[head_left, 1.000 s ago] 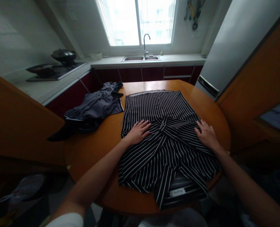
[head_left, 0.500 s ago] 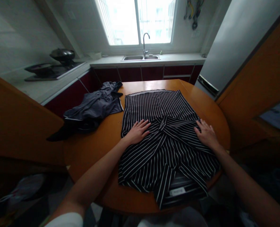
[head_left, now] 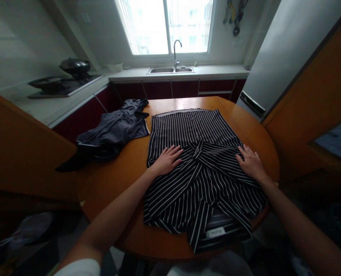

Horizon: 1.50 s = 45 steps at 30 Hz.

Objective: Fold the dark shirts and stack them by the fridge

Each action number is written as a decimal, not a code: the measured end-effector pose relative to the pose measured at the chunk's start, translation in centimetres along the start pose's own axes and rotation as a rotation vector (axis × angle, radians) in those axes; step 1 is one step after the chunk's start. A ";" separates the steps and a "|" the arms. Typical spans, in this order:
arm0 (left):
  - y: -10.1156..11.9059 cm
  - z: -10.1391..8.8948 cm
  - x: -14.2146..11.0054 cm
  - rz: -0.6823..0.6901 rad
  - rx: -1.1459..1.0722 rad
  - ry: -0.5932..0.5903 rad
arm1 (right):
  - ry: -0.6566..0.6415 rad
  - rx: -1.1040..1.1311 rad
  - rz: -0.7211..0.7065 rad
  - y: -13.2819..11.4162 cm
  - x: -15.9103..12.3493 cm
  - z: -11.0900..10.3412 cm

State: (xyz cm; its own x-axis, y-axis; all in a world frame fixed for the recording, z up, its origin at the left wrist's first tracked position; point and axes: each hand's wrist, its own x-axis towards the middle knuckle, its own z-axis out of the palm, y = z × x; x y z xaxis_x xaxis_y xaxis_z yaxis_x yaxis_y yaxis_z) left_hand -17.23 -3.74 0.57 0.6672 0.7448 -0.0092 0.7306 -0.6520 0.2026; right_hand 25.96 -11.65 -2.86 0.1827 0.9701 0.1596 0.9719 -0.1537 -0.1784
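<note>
A black shirt with white stripes [head_left: 193, 128] lies spread on the wooden table [head_left: 115, 191], its collar and white label toward me. Both its sleeves are folded inward, crossing over the front near the middle. My left hand [head_left: 167, 161] rests flat on the left side of the shirt, fingers stretched out. On the right side, my right hand [head_left: 250, 163] lies with its fingers spread over the edge of the folded sleeve. Neither hand grips the cloth.
A crumpled dark grey garment [head_left: 112, 128] lies at the table's left edge, partly hanging over. Behind the table are a sink [head_left: 170, 70] and counter. A stove with pans [head_left: 75, 67] stands at the left, a refrigerator [head_left: 288, 50] at the right.
</note>
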 end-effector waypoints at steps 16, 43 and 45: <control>0.1 -0.1 0.0 0.002 0.000 -0.004 | 0.000 0.007 -0.001 0.1 0.0 0.2; 0.3 -0.3 0.0 -0.006 -0.018 -0.009 | 0.010 -0.009 -0.014 0.2 0.0 0.2; 0.3 -0.4 -0.1 -0.006 -0.020 -0.009 | 0.010 -0.009 -0.012 0.2 0.0 0.2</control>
State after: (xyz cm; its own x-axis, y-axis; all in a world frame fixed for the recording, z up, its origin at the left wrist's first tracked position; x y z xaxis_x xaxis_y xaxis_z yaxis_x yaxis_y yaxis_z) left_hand -17.08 -3.95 1.00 0.6640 0.7474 -0.0197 0.7319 -0.6444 0.2217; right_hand 26.14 -11.61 -3.13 0.1724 0.9701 0.1711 0.9753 -0.1436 -0.1680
